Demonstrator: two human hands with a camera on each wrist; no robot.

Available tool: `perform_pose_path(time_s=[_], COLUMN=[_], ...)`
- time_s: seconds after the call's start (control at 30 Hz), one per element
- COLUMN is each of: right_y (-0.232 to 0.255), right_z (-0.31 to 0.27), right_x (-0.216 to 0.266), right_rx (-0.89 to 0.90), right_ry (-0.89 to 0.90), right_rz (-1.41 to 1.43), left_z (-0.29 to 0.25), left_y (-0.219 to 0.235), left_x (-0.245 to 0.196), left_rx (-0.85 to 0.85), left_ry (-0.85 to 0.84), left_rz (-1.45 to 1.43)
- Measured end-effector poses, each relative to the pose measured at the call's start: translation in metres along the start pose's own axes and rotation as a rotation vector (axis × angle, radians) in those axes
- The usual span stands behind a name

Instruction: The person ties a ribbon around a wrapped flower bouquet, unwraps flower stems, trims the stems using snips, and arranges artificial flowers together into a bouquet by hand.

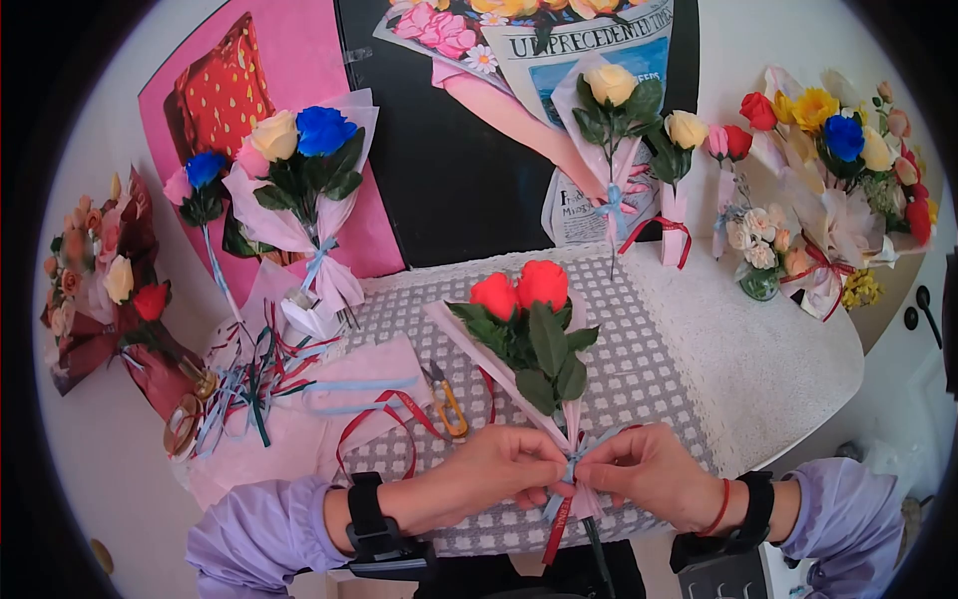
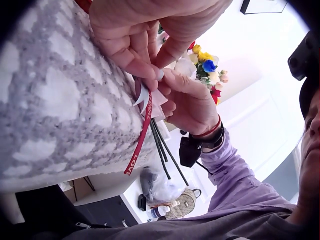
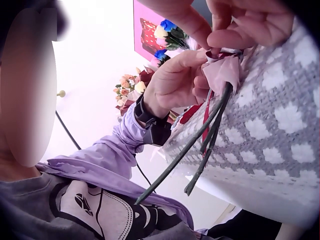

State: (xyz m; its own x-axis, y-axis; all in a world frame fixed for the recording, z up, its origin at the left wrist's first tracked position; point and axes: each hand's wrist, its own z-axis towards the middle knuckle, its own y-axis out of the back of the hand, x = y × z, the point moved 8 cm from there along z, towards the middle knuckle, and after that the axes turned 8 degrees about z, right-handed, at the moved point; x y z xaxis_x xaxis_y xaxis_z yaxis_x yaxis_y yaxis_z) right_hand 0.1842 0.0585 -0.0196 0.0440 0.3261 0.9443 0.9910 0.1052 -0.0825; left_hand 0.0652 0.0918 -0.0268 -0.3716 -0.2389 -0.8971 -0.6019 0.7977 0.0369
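Observation:
A small bouquet of red roses (image 1: pixel 542 286) with green leaves (image 1: pixel 548 339), in pale pink wrapping paper (image 1: pixel 477 344), lies on the table with its stems toward the person. At its gathered neck, my left hand (image 1: pixel 509 467) pinches the light blue ribbon (image 1: pixel 573 461) between thumb and fingers. From the other side my right hand (image 1: pixel 654 473) pinches the same ribbon, fingertips close to the left ones. A red ribbon (image 2: pixel 141 145) with printed lettering hangs down from the neck. Bare green stems (image 3: pixel 204 135) stick out below the paper. The fingers partly hide the knot area.
Yellow-handled snips (image 1: pixel 451 404) lie left of the bouquet, near loose ribbons (image 1: pixel 261 384) and pink paper sheets (image 1: pixel 374 374). Finished bouquets (image 1: pixel 299 180) stand at the back left, with more flowers (image 1: pixel 843 140) at the back right. A grey-and-white checked cloth (image 1: pixel 654 369) covers the table.

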Motion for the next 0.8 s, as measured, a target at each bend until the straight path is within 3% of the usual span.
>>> perform_pose_path(time_s=[0.8], right_y=[0.0012], right_z=[-0.0037], right_x=[0.0011], right_rx=[-0.043], right_ry=[0.022], right_rz=[0.07], left_z=[0.0016], left_y=[-0.0029], left_x=[0.0006], left_rx=[0.003], left_ry=[-0.037], left_rz=[-0.103])
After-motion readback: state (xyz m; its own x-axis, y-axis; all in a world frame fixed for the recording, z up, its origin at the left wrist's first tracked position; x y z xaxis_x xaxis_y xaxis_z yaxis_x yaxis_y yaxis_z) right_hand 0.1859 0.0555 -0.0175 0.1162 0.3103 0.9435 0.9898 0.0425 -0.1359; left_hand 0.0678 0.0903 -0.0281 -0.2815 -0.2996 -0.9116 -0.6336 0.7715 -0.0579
